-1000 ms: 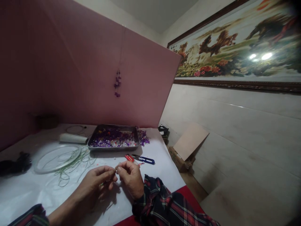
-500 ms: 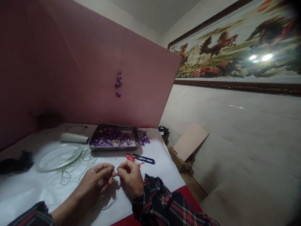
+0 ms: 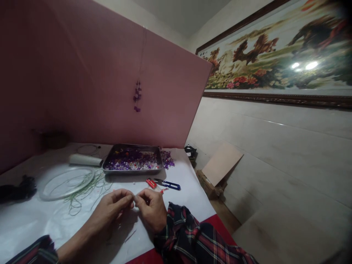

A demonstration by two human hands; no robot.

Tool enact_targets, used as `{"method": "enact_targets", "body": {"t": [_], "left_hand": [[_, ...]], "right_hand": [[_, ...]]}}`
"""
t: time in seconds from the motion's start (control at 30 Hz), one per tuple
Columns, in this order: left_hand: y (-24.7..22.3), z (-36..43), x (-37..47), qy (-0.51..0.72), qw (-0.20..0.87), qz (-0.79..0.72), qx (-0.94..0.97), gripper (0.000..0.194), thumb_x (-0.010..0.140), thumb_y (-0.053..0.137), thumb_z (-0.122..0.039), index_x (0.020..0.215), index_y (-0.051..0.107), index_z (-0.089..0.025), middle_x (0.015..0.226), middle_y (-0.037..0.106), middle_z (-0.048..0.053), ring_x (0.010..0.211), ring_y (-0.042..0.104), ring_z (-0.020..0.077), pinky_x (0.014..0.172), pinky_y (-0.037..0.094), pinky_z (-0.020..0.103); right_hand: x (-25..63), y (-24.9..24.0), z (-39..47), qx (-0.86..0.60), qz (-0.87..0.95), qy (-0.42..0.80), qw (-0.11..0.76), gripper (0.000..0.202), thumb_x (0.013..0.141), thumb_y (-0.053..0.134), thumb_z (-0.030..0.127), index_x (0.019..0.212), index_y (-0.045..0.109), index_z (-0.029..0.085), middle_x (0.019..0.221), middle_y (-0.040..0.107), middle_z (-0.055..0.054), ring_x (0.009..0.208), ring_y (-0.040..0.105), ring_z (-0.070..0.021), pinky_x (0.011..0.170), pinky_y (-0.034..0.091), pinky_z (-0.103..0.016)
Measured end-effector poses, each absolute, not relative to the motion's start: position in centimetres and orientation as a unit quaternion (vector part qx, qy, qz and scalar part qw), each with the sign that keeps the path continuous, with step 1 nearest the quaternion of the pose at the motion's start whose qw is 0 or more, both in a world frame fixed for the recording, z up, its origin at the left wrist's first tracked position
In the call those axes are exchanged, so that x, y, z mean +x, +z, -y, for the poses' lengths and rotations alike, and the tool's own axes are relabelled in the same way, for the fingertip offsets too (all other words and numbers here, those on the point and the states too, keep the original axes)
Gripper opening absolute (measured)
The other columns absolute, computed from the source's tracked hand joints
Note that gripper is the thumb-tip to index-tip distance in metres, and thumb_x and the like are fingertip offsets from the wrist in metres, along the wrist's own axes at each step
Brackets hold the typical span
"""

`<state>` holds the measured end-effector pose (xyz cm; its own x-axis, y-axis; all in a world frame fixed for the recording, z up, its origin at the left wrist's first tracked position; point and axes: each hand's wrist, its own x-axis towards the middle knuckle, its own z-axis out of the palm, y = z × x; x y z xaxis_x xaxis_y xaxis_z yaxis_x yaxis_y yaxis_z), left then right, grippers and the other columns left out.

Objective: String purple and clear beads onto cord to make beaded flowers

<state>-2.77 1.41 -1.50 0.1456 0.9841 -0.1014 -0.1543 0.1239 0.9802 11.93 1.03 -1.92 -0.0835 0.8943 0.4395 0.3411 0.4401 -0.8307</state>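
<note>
My left hand (image 3: pixel 117 205) and my right hand (image 3: pixel 151 208) meet fingertip to fingertip over the white table cover (image 3: pixel 189 205). Both are closed in a pinch, and whatever lies between the fingertips is too small to name. A thin dark strand (image 3: pixel 130 236) shows below my left hand. Just beyond my right hand lie a red lighter (image 3: pixel 151 183) and blue-handled thread snips (image 3: pixel 172 185). Farther back stands a dark metal tray (image 3: pixel 132 171) of purple, clear and a few orange beads.
Green cord (image 3: pixel 79 194) lies tangled by a clear ring-shaped coil (image 3: pixel 41 190) on the left. A pale cone (image 3: pixel 85 160) rests beside the tray, with purple beads (image 3: pixel 167 158) at its right. A purple bead strand (image 3: pixel 137 97) hangs on the pink panel (image 3: pixel 167 110).
My hands have drawn closer, so the fingertips now touch or nearly touch. The left fingers have curled in slightly. The view has shifted a little; the tray and tools lie as before.
</note>
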Motion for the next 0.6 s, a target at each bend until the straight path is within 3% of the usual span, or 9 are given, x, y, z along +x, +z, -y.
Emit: {"method": "enact_targets", "body": {"t": [0.07,0.23,0.4,0.53,0.6], "left_hand": [[-1.36,-1.46,-2.86,0.46,0.598,-0.463,0.466,0.029,0.066,0.072,-0.042,0.061,0.062,-0.015,0.05,0.051,-0.003,0.04,0.033,0.0063,0.04,0.019,0.02],[-1.25,-1.5,-2.92,0.462,0.607,-0.468,0.447,0.029,0.063,0.074,-0.041,0.062,0.063,-0.015,0.052,0.054,-0.002,0.042,0.037,0.0075,0.041,0.023,0.021],[-0.99,-1.5,-3.11,0.452,0.589,-0.466,0.481,0.028,0.063,0.075,-0.042,0.063,0.064,-0.016,0.053,0.057,-0.001,0.044,0.042,0.0088,0.042,0.027,0.02],[-0.96,-1.39,-2.85,0.47,0.613,-0.456,0.442,0.024,0.062,0.077,-0.036,0.062,0.065,-0.015,0.054,0.058,-0.001,0.042,0.039,0.0063,0.039,0.028,0.018],[-0.87,-1.2,-2.71,0.478,0.649,-0.444,0.391,0.02,0.063,0.077,-0.032,0.064,0.067,-0.014,0.058,0.061,0.002,0.047,0.047,0.0081,0.043,0.037,0.019]], "right_hand": [[11.86,-2.17,-1.09,-0.464,0.672,0.304,0.49,0.021,0.082,0.057,0.025,0.063,0.057,0.016,0.053,0.053,0.002,0.049,0.048,-0.0101,0.049,0.035,-0.02],[11.74,-2.29,-1.17,-0.473,0.641,0.338,0.501,0.02,0.087,0.05,0.028,0.071,0.056,0.017,0.051,0.053,0.004,0.041,0.048,-0.0082,0.045,0.036,-0.018],[11.76,-2.53,-1.05,-0.441,0.626,0.481,0.428,0.019,0.089,0.044,0.035,0.077,0.048,0.02,0.042,0.046,0.009,0.031,0.042,-0.0089,0.035,0.029,-0.017],[11.8,-2.87,-1.18,-0.445,0.635,0.407,0.483,0.021,0.088,0.049,0.035,0.074,0.049,0.019,0.048,0.043,0.007,0.042,0.04,-0.008,0.041,0.029,-0.017],[11.81,-2.84,-1.24,-0.445,0.631,0.388,0.503,0.023,0.088,0.05,0.037,0.074,0.05,0.019,0.048,0.041,0.007,0.043,0.039,-0.0081,0.042,0.028,-0.018]]}}
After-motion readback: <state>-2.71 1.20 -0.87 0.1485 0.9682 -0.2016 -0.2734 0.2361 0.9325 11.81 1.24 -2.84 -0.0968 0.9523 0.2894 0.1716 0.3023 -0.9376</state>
